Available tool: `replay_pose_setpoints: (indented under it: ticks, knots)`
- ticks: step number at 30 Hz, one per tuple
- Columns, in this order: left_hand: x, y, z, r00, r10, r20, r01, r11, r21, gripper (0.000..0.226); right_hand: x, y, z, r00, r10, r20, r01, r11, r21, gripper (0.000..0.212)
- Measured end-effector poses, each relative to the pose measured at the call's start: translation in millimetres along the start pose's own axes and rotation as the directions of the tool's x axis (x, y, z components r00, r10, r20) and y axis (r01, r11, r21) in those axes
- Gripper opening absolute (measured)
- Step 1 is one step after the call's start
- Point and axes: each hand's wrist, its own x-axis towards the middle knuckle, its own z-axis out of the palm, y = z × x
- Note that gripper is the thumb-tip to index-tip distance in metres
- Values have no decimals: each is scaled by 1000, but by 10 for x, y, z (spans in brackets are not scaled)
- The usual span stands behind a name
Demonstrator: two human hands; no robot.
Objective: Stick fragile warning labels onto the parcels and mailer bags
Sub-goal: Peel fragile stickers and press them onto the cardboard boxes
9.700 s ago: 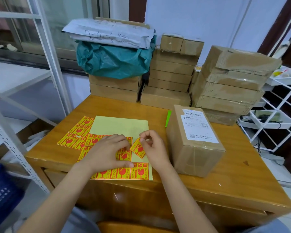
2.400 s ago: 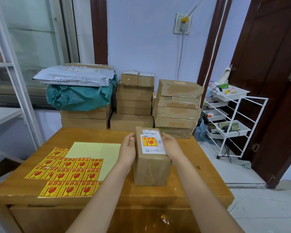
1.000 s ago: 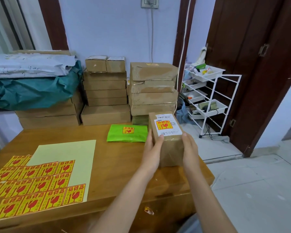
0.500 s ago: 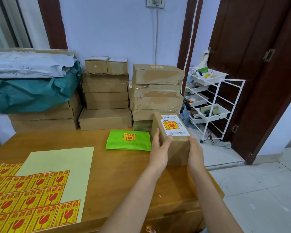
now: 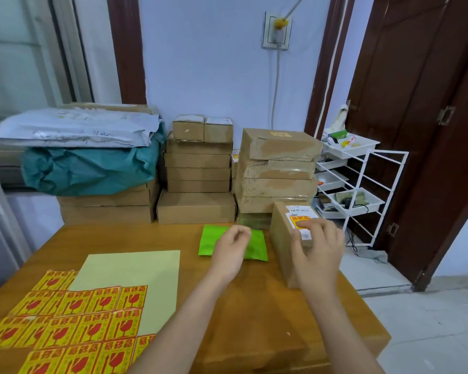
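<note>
- Wooden surface [image 5: 189, 268], centre frame, carries a brown parcel [image 5: 284, 238] bearing a yellow-red fragile label [image 5: 301, 220].
- Right hand [image 5: 318, 255] hovers over it, fingers loosely curled, holding nothing.
- Left hand [image 5: 231, 252] empty, loosely curled, above green mailer bag [image 5: 257, 248].

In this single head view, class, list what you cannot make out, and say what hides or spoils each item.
- Flat green plastic mailer bag: the left hand covers its middle, so any label there is hidden.
- Red-and-yellow fragile sticker on the brown cardboard parcel: right hand fingers cover its lower part.
- White shipping label: print too small and blurred.
- Yellow sticker sheet: cut off by the bottom-left frame edge.
</note>
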Motion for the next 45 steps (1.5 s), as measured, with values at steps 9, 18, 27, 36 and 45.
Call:
replay_pose_setpoints:
  ticks: [9,18,27,36,45]
  knots:
    - [249,183,-816,981,60,-184,-56,998,29,17,210,-538,535,942,-66,330,-16,971,239,15]
    - [832,698,-1116,936,126,-330,-119,992,42,19,905,-1043,1153,906,69,418,-213,927,309,19]
    - [1556,1367,-1175,872,229,-433,-233,972,45,17,1684,-1350,1668,878,138,459,-304,900,312,32]
    - [2281,1597,-1223,850,94,-518,-164,982,-91,29,2204,-1374,2158,879,197,435,-362,869,338,45]
    - [2705,1449,-1234,833,-31,-552,-90,977,-192,37,2392,-1261,2575,872,296,389,-382,909,166,53]
